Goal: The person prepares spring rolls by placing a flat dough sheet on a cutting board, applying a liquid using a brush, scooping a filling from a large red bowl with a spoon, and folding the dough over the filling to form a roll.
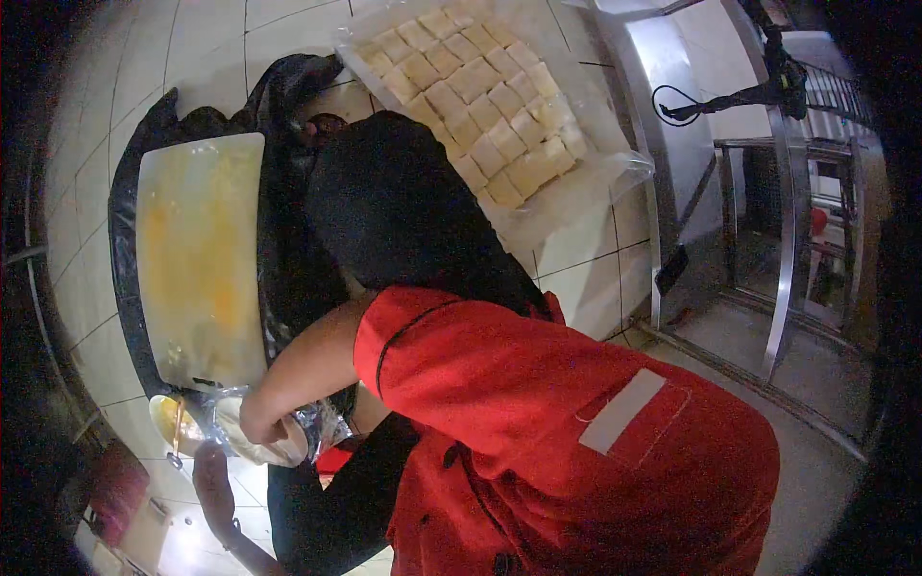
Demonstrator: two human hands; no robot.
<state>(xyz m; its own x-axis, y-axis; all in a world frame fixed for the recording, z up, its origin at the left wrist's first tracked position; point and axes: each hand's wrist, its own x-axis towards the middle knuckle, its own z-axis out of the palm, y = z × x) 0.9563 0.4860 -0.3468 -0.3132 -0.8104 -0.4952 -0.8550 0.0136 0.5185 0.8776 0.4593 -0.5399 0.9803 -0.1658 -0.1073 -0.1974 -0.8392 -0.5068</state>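
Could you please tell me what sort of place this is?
It is probably a food preparation area, perhaps a bakery kitchen. This is suggested by rows of pale, flat, dough-like squares on clear plastic sheeting, a pale rectangular board with yellow smears, and a silver metal frame.

Beyond the fingers of the right hand, a hand could pass over the flat, yellow-smeared board. Around these fingers, crumpled clear plastic leaves little room. Just left of the left hand fingers, a bowl with a utensil obstructs. Farther right, a big black cloth form blocks a straight path toward the pale squares.
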